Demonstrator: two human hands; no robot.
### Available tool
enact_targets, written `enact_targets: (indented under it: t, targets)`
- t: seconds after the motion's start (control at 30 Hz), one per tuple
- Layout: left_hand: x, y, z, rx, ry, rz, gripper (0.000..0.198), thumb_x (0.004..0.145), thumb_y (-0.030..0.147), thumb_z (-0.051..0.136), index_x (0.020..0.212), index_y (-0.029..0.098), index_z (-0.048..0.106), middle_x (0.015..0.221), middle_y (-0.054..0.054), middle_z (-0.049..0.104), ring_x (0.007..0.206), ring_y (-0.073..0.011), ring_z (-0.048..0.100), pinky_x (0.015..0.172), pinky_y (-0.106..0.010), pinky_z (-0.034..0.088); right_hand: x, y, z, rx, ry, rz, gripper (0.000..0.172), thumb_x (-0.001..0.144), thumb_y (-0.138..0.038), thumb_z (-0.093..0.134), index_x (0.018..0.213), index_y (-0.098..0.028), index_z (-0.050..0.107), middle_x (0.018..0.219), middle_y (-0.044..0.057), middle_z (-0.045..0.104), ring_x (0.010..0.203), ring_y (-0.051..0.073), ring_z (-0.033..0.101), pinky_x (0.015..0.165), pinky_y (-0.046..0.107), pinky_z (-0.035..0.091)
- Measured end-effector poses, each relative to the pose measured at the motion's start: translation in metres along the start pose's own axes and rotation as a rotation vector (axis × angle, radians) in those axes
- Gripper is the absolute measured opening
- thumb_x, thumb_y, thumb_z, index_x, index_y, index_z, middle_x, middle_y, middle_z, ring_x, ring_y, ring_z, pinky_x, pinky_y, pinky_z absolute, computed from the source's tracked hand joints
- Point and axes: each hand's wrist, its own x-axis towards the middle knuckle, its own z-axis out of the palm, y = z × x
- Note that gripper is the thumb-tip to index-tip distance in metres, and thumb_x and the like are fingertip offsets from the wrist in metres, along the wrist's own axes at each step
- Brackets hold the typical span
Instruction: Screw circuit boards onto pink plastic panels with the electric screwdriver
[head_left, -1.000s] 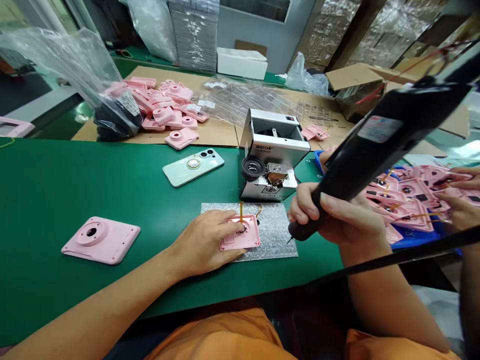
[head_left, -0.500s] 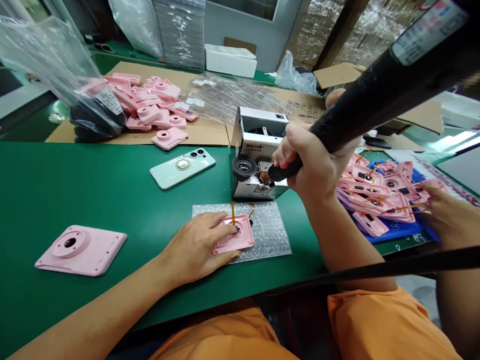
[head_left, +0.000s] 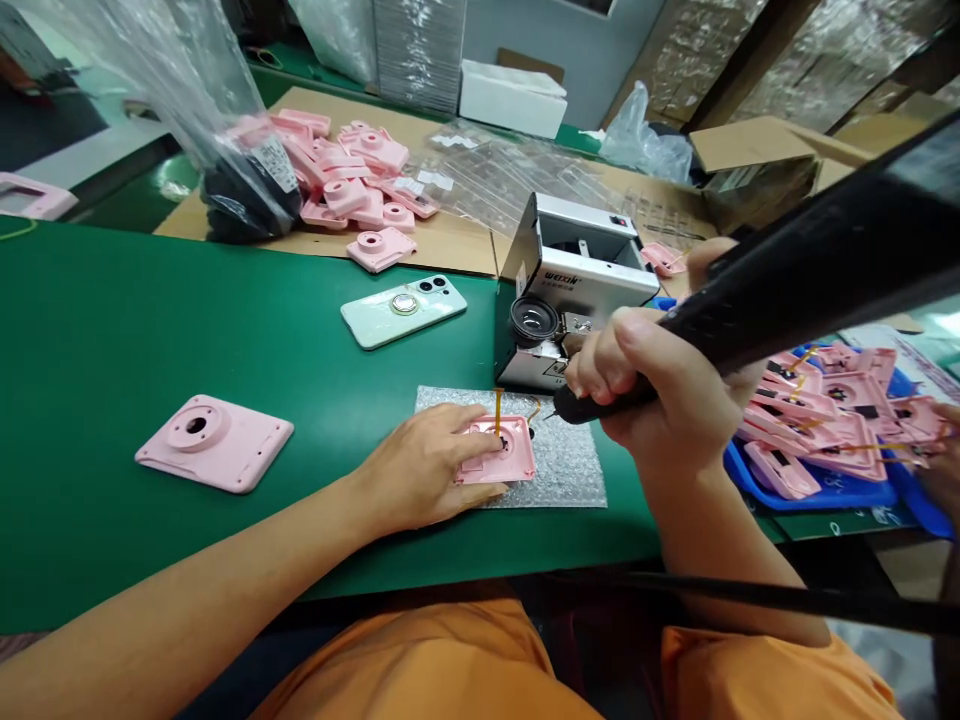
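My left hand lies flat on a small pink plastic part with an orange ribbon strip, pressing it onto a silver bubble-wrap mat on the green table. My right hand is wrapped round a black electric screwdriver. Its tip hovers just right of the pink part, in front of the metal screw feeder box that carries a small black speaker.
A pink cover plate lies at the left and a mint-green phone behind the mat. Several pink parts are piled on cardboard at the back and in a blue tray at the right, where another person's hand shows.
My right hand brought the screwdriver tip down from the feeder box to just beside the pink part. My left hand stayed on the part. The camera view shifted a little.
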Motion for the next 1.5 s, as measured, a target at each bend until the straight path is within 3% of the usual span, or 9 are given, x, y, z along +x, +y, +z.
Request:
enact_targets:
  t: [0.2, 0.47, 0.67, 0.8, 0.9, 1.0, 1.2, 1.5]
  targets:
    - [0.001, 0.001, 0.0, 0.016, 0.015, 0.004, 0.04, 0.087, 0.045, 0.09, 0.119, 0.021, 0.084, 0.134, -0.016, 0.078, 0.114, -0.0324, 0.081, 0.097, -0.048, 0.071, 0.007, -0.005, 0.006, 0.036, -0.025, -0.082, 0.05, 0.086, -0.031, 0.093, 0.059, -0.024, 0.052, 0.052, -0.008, 0.042, 0.041, 0.009, 0.039, 0.045, 0.029, 0.04]
    - [0.001, 0.001, -0.002, 0.011, 0.02, 0.031, 0.039, 0.092, 0.045, 0.085, 0.121, 0.02, 0.082, 0.132, -0.017, 0.078, 0.114, -0.0308, 0.08, 0.095, -0.044, 0.071, 0.03, 0.005, -0.009, -0.126, 0.227, -0.311, 0.046, 0.083, -0.028, 0.092, 0.054, -0.028, 0.058, 0.052, -0.003, 0.049, 0.045, 0.015, 0.042, 0.05, 0.037, 0.041]
    - [0.001, 0.0, -0.002, 0.007, 0.022, 0.038, 0.038, 0.093, 0.042, 0.084, 0.121, 0.016, 0.081, 0.131, -0.018, 0.078, 0.112, -0.0298, 0.08, 0.094, -0.042, 0.071, 0.044, 0.017, -0.02, -0.204, 0.158, -0.332, 0.052, 0.091, -0.039, 0.091, 0.059, -0.025, 0.053, 0.055, -0.004, 0.049, 0.045, 0.014, 0.042, 0.047, 0.034, 0.04]
    - [0.001, 0.0, -0.002, 0.028, 0.016, 0.038, 0.039, 0.093, 0.044, 0.084, 0.121, 0.018, 0.081, 0.132, -0.018, 0.078, 0.114, -0.0299, 0.08, 0.095, -0.042, 0.071, 0.042, 0.01, -0.016, -0.182, 0.187, -0.277, 0.057, 0.083, -0.046, 0.093, 0.056, -0.026, 0.047, 0.051, -0.005, 0.044, 0.043, 0.014, 0.037, 0.046, 0.035, 0.04]
    - [0.001, 0.0, -0.003, 0.027, 0.011, 0.043, 0.039, 0.092, 0.042, 0.085, 0.122, 0.017, 0.081, 0.132, -0.018, 0.078, 0.114, -0.0301, 0.08, 0.095, -0.042, 0.071, 0.042, 0.009, -0.015, -0.16, 0.235, -0.299, 0.051, 0.081, -0.042, 0.093, 0.058, -0.028, 0.049, 0.051, -0.005, 0.045, 0.043, 0.016, 0.038, 0.045, 0.037, 0.041]
    - [0.001, 0.001, -0.004, 0.025, 0.015, 0.039, 0.039, 0.093, 0.042, 0.084, 0.122, 0.017, 0.081, 0.133, -0.018, 0.078, 0.116, -0.0298, 0.08, 0.097, -0.041, 0.071, 0.048, 0.017, -0.017, -0.134, 0.188, -0.352, 0.046, 0.084, -0.034, 0.089, 0.057, -0.028, 0.053, 0.051, -0.006, 0.047, 0.042, 0.015, 0.041, 0.043, 0.036, 0.038]
    - [0.0, -0.002, -0.002, 0.008, 0.006, 0.021, 0.043, 0.094, 0.046, 0.083, 0.125, 0.017, 0.081, 0.135, -0.019, 0.078, 0.119, -0.0305, 0.079, 0.102, -0.043, 0.07, 0.053, 0.015, -0.02, -0.106, 0.134, -0.187, 0.041, 0.08, -0.034, 0.092, 0.063, -0.026, 0.055, 0.054, -0.006, 0.05, 0.044, 0.014, 0.046, 0.042, 0.032, 0.042]
    - [0.001, -0.002, -0.001, -0.057, -0.023, 0.002, 0.04, 0.095, 0.046, 0.08, 0.127, 0.022, 0.08, 0.14, -0.015, 0.076, 0.122, -0.029, 0.078, 0.105, -0.043, 0.067, -0.006, 0.013, 0.01, 0.0, -0.073, 0.03, 0.051, 0.091, -0.039, 0.089, 0.056, -0.023, 0.056, 0.051, -0.005, 0.046, 0.043, 0.011, 0.044, 0.044, 0.028, 0.041]
